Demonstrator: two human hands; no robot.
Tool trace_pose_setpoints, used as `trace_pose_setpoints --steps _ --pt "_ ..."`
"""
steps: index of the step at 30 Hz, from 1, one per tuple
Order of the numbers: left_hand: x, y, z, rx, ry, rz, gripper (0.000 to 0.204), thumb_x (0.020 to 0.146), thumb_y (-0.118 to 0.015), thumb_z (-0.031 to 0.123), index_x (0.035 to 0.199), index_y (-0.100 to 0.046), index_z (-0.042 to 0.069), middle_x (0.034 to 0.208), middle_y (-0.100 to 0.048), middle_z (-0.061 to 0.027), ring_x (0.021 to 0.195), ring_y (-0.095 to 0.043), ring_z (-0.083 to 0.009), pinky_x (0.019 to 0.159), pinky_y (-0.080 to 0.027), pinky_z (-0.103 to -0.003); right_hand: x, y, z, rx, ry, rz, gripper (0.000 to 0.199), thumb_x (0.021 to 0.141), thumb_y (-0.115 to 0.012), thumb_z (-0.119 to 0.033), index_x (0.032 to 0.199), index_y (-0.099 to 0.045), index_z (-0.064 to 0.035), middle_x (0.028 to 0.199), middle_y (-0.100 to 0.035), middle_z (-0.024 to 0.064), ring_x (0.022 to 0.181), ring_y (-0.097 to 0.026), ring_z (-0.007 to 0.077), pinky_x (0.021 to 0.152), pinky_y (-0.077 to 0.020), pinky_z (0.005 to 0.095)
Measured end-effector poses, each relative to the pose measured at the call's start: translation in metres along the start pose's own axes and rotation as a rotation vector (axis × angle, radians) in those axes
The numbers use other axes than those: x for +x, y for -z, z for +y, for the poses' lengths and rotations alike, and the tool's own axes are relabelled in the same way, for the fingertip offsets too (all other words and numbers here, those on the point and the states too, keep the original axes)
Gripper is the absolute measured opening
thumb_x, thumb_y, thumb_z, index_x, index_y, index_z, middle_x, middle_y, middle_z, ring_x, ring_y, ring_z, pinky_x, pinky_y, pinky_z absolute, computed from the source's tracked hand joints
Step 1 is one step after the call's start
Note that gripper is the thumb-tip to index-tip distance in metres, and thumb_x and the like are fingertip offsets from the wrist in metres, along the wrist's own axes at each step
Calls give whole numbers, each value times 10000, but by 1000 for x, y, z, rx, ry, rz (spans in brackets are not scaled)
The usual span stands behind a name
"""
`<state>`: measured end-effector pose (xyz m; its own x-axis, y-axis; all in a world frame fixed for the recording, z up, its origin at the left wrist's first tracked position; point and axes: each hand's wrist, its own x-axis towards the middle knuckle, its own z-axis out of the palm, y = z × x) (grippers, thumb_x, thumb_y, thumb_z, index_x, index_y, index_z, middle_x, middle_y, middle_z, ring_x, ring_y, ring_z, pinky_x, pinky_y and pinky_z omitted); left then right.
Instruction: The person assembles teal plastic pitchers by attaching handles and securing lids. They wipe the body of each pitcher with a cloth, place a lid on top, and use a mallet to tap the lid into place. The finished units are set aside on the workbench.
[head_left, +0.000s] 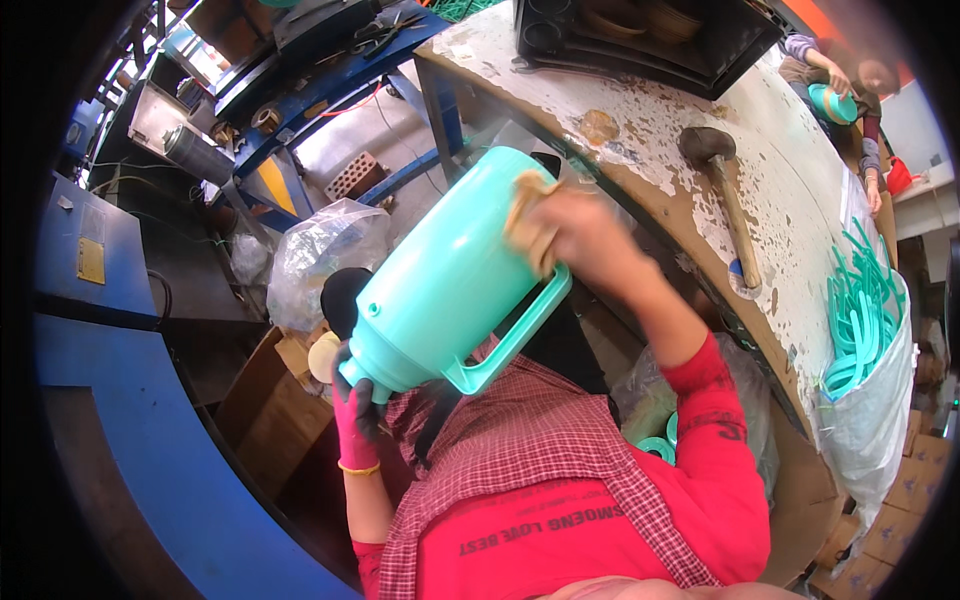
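Bright, even daylight from the upper right, soft shadows below; heavy fisheye bending, black rim corners, slight blur at edges.

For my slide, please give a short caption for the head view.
Gloved left hand steadies a mint-green plastic jug while the right hand presses a tan cloth against it.

A mint-green plastic jug point(450, 275) with a moulded side handle is held tilted over the person's lap, its narrow end low on the left. The left hand point(355, 405), in a pink and black glove, grips that narrow end. The bare right hand point(580, 235) presses a tan cloth point(528, 220) against the jug's upper end. On the right, a worn, paint-chipped counter point(800, 200) carries a rubber mallet point(725, 190). At its right edge a clear bag point(870, 400) holds green plastic handles point(858, 310).
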<state>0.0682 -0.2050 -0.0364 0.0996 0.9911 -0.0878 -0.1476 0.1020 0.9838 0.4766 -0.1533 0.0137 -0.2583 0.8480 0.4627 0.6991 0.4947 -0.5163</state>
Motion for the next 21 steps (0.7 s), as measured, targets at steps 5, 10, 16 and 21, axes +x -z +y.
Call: trace_pose_setpoints --steps 5,10,16,21 --pt "8 42 10 -209 122 -5 598 913 -585 361 1400 -430 49 1058 -586 -78 659 -570 -115 484 -434 -219 -21 120 64 -478 -415 570 200 801 -556 4 952 -681 -37 921 -678 153 813 -673 305 729 -530 407" --pt "12 56 49 56 -101 147 701 864 -637 391 1422 -419 27 1140 -576 -111 846 -593 -159 595 -487 -243 -89 205 141 -858 -763 144 328 849 -682 -154 1116 -595 16 1073 -636 246 999 -631 393 856 -502 430" --pt "-27 21 169 752 -1207 424 924 813 -745 446 1503 -288 35 1307 -528 -163 1159 -569 -337 921 -516 -455 -46 191 50 -811 -473 487 551 926 -650 -200 1367 -450 62 1269 -613 246 1315 -479 372 1086 -380 402" --pt "5 -24 156 1262 -890 166 784 618 -903 329 1259 -560 35 1222 -611 -160 1198 -553 -389 1111 -369 -542 27 54 -94 433 -12 256 403 971 -440 20 1371 -455 61 1064 -682 147 1077 -666 291 997 -479 395"
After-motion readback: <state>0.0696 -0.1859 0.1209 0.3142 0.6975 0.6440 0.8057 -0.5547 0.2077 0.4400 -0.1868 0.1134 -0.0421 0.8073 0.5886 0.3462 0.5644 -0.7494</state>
